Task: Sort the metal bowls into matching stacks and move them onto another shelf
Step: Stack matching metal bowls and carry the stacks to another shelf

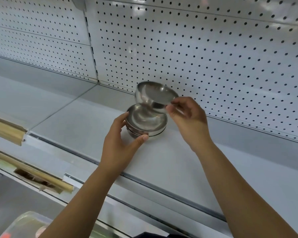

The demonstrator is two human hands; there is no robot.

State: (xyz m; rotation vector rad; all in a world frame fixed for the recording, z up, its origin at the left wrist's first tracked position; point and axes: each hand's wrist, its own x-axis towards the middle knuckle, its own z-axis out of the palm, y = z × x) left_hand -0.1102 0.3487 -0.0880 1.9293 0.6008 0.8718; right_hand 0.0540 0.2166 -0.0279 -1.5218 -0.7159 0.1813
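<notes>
Tilted bowl (156, 95) pinched in right hand (187, 117), mouth facing left-up, left hand (120, 134) cupping stack (145, 121) on grey shelf (179, 160), pegboard (196, 48) behind.

Bowls (145, 117) shiny polished metal; shelf (170, 160) matt painted; pegboard (196, 48) matt.

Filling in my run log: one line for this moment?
left hand: steadies stack | right hand: holds tilted bowl above stack | shelf

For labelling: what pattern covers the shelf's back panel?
White back panel with regular dark holes; head view.
</notes>
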